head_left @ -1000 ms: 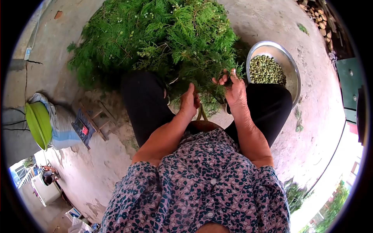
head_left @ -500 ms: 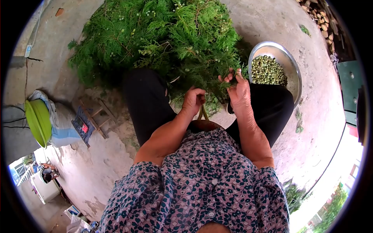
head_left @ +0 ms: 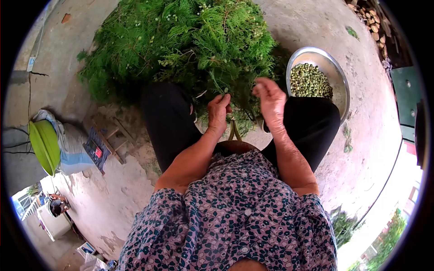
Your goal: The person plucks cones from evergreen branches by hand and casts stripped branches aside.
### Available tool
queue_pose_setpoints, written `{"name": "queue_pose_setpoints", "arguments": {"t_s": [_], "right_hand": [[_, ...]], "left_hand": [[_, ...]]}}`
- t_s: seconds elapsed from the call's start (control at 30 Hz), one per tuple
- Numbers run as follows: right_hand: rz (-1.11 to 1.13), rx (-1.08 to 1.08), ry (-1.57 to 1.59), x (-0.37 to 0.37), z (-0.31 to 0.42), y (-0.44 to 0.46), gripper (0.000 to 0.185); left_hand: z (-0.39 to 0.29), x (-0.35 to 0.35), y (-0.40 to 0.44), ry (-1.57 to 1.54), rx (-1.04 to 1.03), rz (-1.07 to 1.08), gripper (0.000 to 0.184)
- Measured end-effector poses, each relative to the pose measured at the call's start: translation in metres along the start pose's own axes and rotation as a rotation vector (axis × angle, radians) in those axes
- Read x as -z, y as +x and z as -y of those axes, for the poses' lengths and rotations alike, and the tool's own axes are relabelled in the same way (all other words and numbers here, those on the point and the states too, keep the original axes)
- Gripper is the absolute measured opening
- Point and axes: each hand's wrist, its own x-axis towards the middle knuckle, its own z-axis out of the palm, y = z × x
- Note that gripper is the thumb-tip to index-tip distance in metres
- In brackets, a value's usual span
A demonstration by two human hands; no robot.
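Note:
A large heap of green conifer branches (head_left: 181, 45) lies in front of my knees. My left hand (head_left: 219, 110) pinches a thin green sprig (head_left: 217, 83) at the heap's near edge. To its right, my right hand (head_left: 272, 100) is raised beside the branches, its fingers curled together; whether anything small is between them is hidden. Just past my right knee stands a metal basin (head_left: 342, 83) partly filled with small round green cones (head_left: 311, 81).
A green tub (head_left: 44, 147) and a grey-blue sack (head_left: 74, 149) are at the left, beside a small folding stool (head_left: 106, 142). Cut logs (head_left: 371, 22) are stacked at the upper right, above a green cabinet (head_left: 407, 90). Part of a wooden-handled seat shows between my legs.
My left hand has shifted slightly left and now has a sprig upright in its fingers. My right hand has turned and its fingers have closed in toward the left.

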Motion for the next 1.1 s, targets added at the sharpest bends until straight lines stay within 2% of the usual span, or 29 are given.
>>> {"name": "queue_pose_setpoints", "arguments": {"t_s": [0.07,0.13,0.17,0.2,0.23,0.27,0.3,0.33,0.4,0.43,0.5,0.6,0.63,0.7,0.83,0.9,0.93,1.0,1.03,1.07,1.1], "right_hand": [[0.198,-0.080,-0.071,-0.009,-0.007,-0.009,0.017],[0.254,-0.135,-0.087,-0.017,-0.013,-0.012,0.018],[0.278,-0.231,-0.062,-0.017,-0.014,-0.011,0.022],[0.277,-0.232,-0.060,-0.017,-0.019,-0.009,0.022],[0.273,-0.043,-0.113,-0.018,-0.024,-0.007,0.024],[0.268,0.146,-0.165,-0.018,-0.027,-0.006,0.027],[0.269,0.147,-0.165,-0.016,-0.029,-0.006,0.027],[0.312,0.128,-0.207,-0.014,-0.028,-0.005,0.027],[0.355,0.110,-0.251,-0.012,-0.026,-0.005,0.027],[0.339,0.120,-0.277,-0.011,-0.023,-0.005,0.025],[0.323,0.132,-0.302,-0.010,-0.020,-0.005,0.023],[0.278,0.094,-0.297,-0.012,-0.020,-0.007,0.017],[0.212,0.130,-0.313,-0.016,-0.023,-0.010,0.016],[0.135,0.181,-0.360,-0.018,-0.026,-0.013,0.014],[0.089,0.184,-0.365,-0.020,-0.020,-0.017,0.012],[0.023,0.233,-0.390,-0.019,-0.018,-0.018,0.010],[0.024,0.234,-0.390,-0.018,-0.014,-0.018,0.010],[0.095,-0.345,0.142,-0.016,-0.005,-0.016,0.014],[0.077,-0.392,0.453,-0.016,-0.009,-0.012,0.017],[0.029,-0.512,0.698,-0.011,-0.009,-0.009,0.019],[0.021,-0.556,0.762,-0.007,-0.008,-0.006,0.017]], "left_hand": [[-0.005,0.000,0.000,0.043,-0.021,0.050,0.021],[-0.012,-0.002,-0.003,0.086,-0.042,0.098,0.022],[-0.019,-0.005,-0.006,0.216,-0.069,0.131,0.021],[-0.022,-0.006,-0.008,0.345,-0.096,0.164,0.021],[-0.022,-0.006,-0.007,0.346,-0.096,0.163,0.021],[-0.020,-0.005,-0.007,0.440,-0.197,0.203,0.020],[-0.019,-0.004,-0.006,0.534,-0.298,0.242,0.020],[-0.018,-0.004,-0.005,0.533,-0.299,0.241,0.020],[-0.016,-0.004,-0.003,0.651,-0.496,0.262,0.011],[-0.013,-0.002,0.000,0.650,-0.496,0.262,0.011],[-0.005,0.002,0.008,0.975,-1.058,0.289,0.004],[-0.010,-0.003,0.008,1.099,-1.152,0.219,0.009],[-0.007,-0.004,0.008,1.099,-1.153,0.219,0.009],[-0.001,-0.004,0.008,0.882,-0.878,0.175,0.009],[-0.004,-0.006,0.005,0.888,-0.917,0.142,0.013],[-0.003,-0.003,0.006,0.778,-0.635,0.100,0.016],[-0.007,-0.006,0.003,0.777,-0.636,0.099,0.016],[-0.014,-0.011,-0.004,0.655,-0.602,0.091,0.015],[-0.012,-0.010,-0.004,0.654,-0.603,0.090,0.015],[-0.010,-0.009,-0.002,0.721,-0.698,0.111,0.014],[-0.008,-0.007,-0.002,0.787,-0.794,0.132,0.013]]}}
